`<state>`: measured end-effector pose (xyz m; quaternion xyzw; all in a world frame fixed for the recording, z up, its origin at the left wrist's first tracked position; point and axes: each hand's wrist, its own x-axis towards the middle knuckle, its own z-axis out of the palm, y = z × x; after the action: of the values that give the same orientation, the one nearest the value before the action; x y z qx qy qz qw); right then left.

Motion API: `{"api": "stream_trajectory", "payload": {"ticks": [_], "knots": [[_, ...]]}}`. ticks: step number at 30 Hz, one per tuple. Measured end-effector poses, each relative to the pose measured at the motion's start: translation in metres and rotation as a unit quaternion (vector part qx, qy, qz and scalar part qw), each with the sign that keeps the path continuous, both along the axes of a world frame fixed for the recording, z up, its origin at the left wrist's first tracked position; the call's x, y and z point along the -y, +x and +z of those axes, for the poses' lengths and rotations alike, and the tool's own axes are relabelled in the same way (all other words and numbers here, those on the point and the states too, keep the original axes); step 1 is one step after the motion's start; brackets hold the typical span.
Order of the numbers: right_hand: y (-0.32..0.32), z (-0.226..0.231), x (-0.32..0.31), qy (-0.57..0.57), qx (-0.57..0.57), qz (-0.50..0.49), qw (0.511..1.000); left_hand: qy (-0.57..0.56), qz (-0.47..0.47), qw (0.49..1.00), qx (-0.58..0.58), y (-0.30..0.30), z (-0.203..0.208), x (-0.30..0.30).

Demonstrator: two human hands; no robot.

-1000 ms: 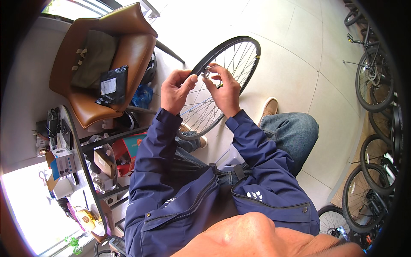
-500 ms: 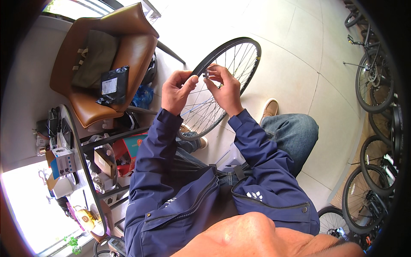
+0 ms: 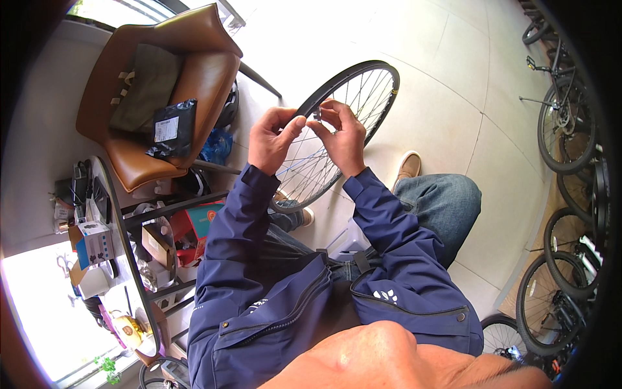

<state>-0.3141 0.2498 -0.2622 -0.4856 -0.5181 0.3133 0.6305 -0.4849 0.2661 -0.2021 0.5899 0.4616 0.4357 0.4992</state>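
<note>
A bicycle wheel (image 3: 330, 83) with a black rim and thin spokes stands tilted in front of me, without a tyre on it. My left hand (image 3: 272, 139) grips the rim's near-left side, thumb pressed on the edge. Close beside it, my right hand (image 3: 344, 139) pinches a small grey metal tool (image 3: 317, 114) between thumb and fingers, right by the rim's inner side where the spokes meet it. Fingers partly cover this piece, so its exact shape is hard to make out. Behind my hands, spokes run down toward my shoes.
To the left stands a brown chair (image 3: 207, 84) bearing a black parcel (image 3: 172, 129). Below it, a table (image 3: 127, 259) holds boxes and small items. Several bicycles (image 3: 562, 123) line the right side. A pale plastic object (image 3: 348, 240) lies between my legs.
Both hands and the wheel have shifted slightly to the right and nearer to me. My right fingers have turned a little around the small metal tool.
</note>
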Motion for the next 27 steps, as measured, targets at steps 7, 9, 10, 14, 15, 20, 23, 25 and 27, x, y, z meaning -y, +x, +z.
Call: {"api": "stream_trajectory", "payload": {"ticks": [7,9,10,14,15,20,23,25,27], "knots": [[0.0,0.002,0.002,0.007,0.068,-0.037,0.997,0.01,0.005,1.0,-0.003,0.002,-0.001,0.001],[0.0,0.002,0.002,0.008,0.069,-0.038,0.997,0.03,0.015,0.999,-0.023,0.005,-0.001,0.002],[0.0,0.002,0.001,0.014,0.07,-0.039,0.997,0.043,0.024,0.998,-0.046,0.006,0.0,0.003],[0.002,0.006,0.0,0.022,0.074,-0.023,0.997,0.09,0.035,0.99,-0.1,0.005,0.002,0.007],[0.004,0.008,0.0,0.024,0.054,0.005,0.998,0.087,0.038,0.989,-0.112,0.003,0.003,0.005],[0.016,0.01,-0.001,0.002,0.002,0.088,0.996,0.075,0.027,0.991,-0.11,0.001,0.0,0.004],[0.021,0.006,-0.005,-0.026,-0.038,0.143,0.989,0.087,0.029,0.989,-0.116,0.001,0.0,0.004],[0.018,0.004,-0.005,-0.044,-0.094,0.151,0.983,0.089,0.024,0.989,-0.116,0.001,0.001,0.006],[0.014,0.004,-0.003,-0.02,-0.054,0.111,0.992,0.092,0.022,0.99,-0.108,0.002,0.002,0.006]]}}
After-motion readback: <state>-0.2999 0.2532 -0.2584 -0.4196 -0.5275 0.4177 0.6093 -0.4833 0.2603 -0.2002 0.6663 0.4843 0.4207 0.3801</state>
